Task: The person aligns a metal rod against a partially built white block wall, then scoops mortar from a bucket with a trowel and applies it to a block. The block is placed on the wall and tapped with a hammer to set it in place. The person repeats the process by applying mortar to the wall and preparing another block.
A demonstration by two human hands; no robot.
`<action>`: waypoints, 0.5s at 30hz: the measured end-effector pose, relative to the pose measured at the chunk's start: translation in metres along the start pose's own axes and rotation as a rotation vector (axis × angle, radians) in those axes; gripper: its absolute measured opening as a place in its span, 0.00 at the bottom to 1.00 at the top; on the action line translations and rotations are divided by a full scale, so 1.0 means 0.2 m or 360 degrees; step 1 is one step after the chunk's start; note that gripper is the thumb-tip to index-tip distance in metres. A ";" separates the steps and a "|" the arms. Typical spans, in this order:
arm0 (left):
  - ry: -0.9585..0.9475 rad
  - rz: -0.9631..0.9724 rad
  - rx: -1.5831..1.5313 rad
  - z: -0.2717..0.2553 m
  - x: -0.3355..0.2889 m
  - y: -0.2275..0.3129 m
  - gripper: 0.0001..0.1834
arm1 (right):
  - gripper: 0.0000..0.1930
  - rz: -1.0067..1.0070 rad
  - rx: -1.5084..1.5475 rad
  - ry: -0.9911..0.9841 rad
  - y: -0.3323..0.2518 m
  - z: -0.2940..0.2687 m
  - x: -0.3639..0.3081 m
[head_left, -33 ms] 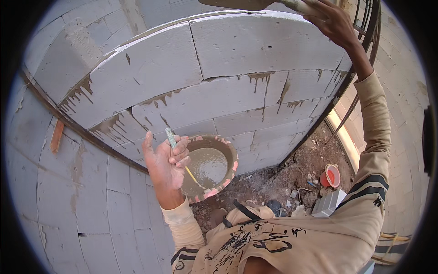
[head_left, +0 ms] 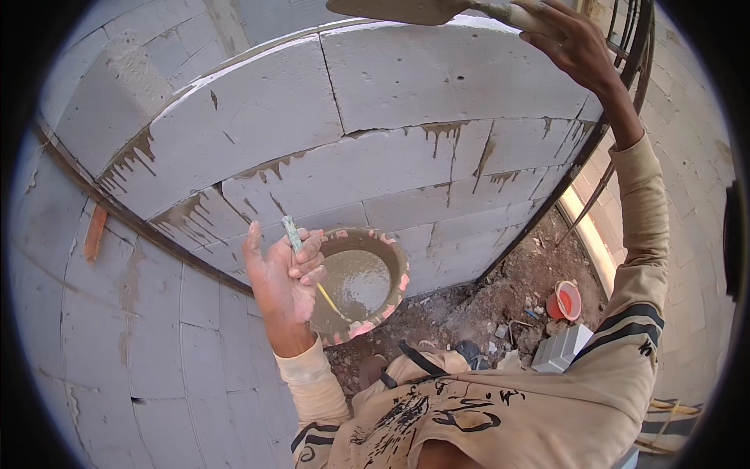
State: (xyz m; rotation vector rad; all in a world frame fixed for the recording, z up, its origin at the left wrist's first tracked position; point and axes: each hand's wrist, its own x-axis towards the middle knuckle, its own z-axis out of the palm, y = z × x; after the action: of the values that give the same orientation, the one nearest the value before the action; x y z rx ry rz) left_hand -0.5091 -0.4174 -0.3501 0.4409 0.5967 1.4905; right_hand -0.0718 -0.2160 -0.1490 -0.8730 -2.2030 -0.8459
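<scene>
My left hand (head_left: pixel 285 277) is closed round the pale, mortar-smeared grip of a bucket handle (head_left: pixel 291 234), its thumb held apart. From the grip a thin yellow wire runs down to the rim of a pink bucket (head_left: pixel 397 291), crusted with mortar. Wet grey mortar (head_left: pixel 355 281) lies inside. Up at the far right, my right hand (head_left: pixel 569 43) grasps a trowel (head_left: pixel 398 8) by its handle. The mortar-coated blade is over the top edge of the grey block wall (head_left: pixel 414 82), partly cut off by the picture's upper edge.
Mortar drips streak the wall's joints. Another block wall (head_left: pixel 164 328) stands close on the left, with an orange-brown wood piece (head_left: pixel 95 233) against it. A small red bucket (head_left: pixel 564 302) and a grey block (head_left: pixel 561 349) rest on rubble-strewn dirt. Steel bars (head_left: pixel 625 31) rise at the right.
The trowel has shifted slightly left and downward in the picture, so more of its blade shows. My left hand keeps its hold on the bucket handle.
</scene>
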 end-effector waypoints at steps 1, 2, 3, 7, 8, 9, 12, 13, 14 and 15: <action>-0.0014 0.0007 0.0004 0.03 0.04 -0.03 0.38 | 0.26 -0.0027 -0.0002 0.0027 -0.07 0.00 -0.05; -0.0074 -0.0009 -0.0013 0.06 0.05 -0.06 0.38 | 0.25 -0.0111 0.0004 0.0053 -0.17 0.03 -0.12; -0.0016 -0.0014 0.0012 0.09 0.07 -0.09 0.38 | 0.24 -0.0135 0.0088 -0.0183 -0.27 0.06 -0.19; -0.0109 -0.0098 -0.0004 0.21 0.15 -0.21 0.38 | 0.16 -0.0494 0.0376 -0.0919 -0.83 0.39 -0.48; -0.0115 -0.0120 -0.0008 0.24 0.17 -0.24 0.38 | 0.16 -0.0617 0.0324 -0.1008 -0.96 0.49 -0.53; -0.0155 -0.0110 -0.0008 0.27 0.19 -0.26 0.38 | 0.15 -0.0659 0.0289 -0.1257 -1.08 0.57 -0.57; -0.0215 -0.0097 -0.0017 0.34 0.22 -0.30 0.39 | 0.14 -0.0640 0.0568 -0.1566 -1.18 0.67 -0.66; -0.0260 -0.0104 -0.0037 0.36 0.23 -0.30 0.39 | 0.14 -0.0519 0.0617 -0.1608 -1.14 0.67 -0.67; -0.0297 -0.0110 -0.0053 0.38 0.23 -0.30 0.39 | 0.15 -0.0404 0.0681 -0.1631 -1.08 0.66 -0.68; -0.0315 -0.0121 -0.0069 0.40 0.22 -0.30 0.39 | 0.16 -0.0268 0.0796 -0.1535 -0.99 0.63 -0.70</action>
State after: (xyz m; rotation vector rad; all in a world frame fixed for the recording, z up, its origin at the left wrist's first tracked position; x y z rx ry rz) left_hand -0.4136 -0.3691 -0.3276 0.5198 0.4197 1.3661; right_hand -0.1746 -0.2860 -0.3919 -0.9459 -3.1305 0.1702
